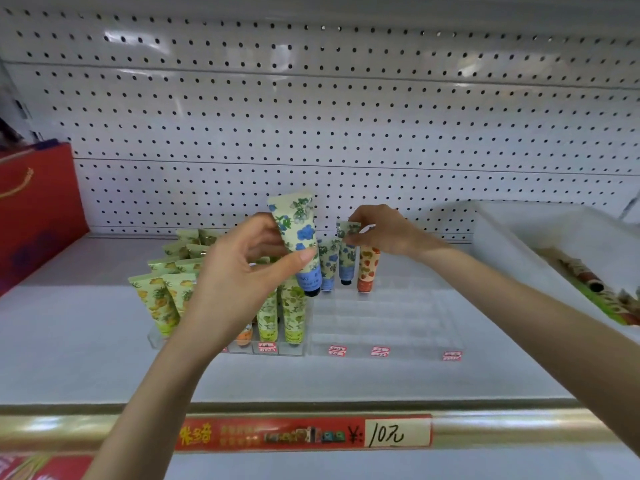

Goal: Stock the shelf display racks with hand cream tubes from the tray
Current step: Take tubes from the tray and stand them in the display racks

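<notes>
L hand (242,271) grips blue-flower tube (298,237) mid-frame; R hand (379,230) pinches 2nd tube (347,251) top, over clear rack (381,320) at center.

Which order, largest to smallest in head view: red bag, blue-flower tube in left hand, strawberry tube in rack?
red bag
blue-flower tube
strawberry tube
The two tubes: held one is nearer the camera, so true sizes unsure.

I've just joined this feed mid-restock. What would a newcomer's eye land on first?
At centre, the left hand holds a blue-flowered tube cap down above the racks. Just to its right, the right hand pinches the top of a second tube at the back row of the nearly bare clear rack. The left rack is packed with yellow-green tubes.
</notes>
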A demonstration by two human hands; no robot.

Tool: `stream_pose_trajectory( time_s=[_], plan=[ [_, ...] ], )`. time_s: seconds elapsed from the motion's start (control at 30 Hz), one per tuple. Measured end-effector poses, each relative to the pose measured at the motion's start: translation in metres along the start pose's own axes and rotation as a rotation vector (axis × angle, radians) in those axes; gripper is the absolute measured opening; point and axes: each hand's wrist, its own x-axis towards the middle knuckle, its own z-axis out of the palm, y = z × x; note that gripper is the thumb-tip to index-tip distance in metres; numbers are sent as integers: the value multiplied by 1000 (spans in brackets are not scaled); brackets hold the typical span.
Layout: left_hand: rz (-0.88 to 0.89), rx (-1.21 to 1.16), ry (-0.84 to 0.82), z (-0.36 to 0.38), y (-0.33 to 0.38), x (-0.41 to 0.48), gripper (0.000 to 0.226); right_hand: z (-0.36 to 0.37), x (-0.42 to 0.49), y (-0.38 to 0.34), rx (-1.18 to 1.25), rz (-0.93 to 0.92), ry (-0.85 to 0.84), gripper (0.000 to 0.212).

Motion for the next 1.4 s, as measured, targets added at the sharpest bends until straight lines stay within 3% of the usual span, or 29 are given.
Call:
stream_pose_trajectory(
  time_s=[0.53,0.77,1.0,1.4],
  plan=[
    [-19,9,1,2,-5,-1,27,8,-3,0,-65,24,-86,17],
    [-7,13,-1,1,-6,-1,19,7,-5,0,-73,15,-75,22],
    [-51,29,25,2,-9,0,32,7,-6,-1,-84,3,-80,17],
    [-54,0,-16,2,-10,0,30,2,-3,2,-65,1,-111,30]
  ],
)
